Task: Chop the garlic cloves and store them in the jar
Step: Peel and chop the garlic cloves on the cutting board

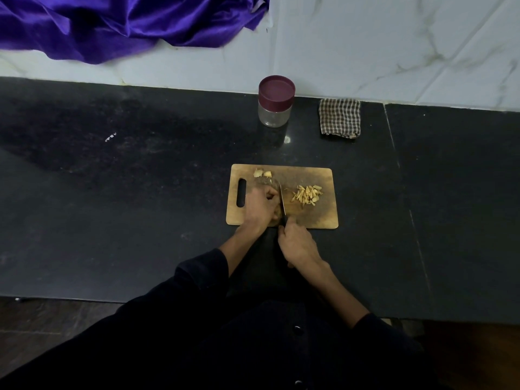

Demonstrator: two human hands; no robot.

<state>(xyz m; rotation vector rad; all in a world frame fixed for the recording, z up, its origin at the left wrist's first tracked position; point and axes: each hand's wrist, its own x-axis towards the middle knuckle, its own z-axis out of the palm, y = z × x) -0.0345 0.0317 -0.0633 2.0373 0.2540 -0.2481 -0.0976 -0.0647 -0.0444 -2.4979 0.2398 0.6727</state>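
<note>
A wooden cutting board [323,218] lies on the black counter. On its right half sits a pile of chopped garlic [307,195]. A few whole garlic pieces [262,173] lie near the board's far left edge. My left hand [260,206] rests curled on the board, pinning something I cannot see under its fingers. My right hand [297,243] grips the dark handle of a knife [282,199], whose blade stands just right of my left fingers. A clear jar [275,114] with a maroon lid on stands behind the board by the wall.
A folded checked cloth [340,119] lies to the right of the jar. Purple satin fabric [126,23] drapes over the white marble wall at the back left. The counter's front edge [84,298] runs below my arms.
</note>
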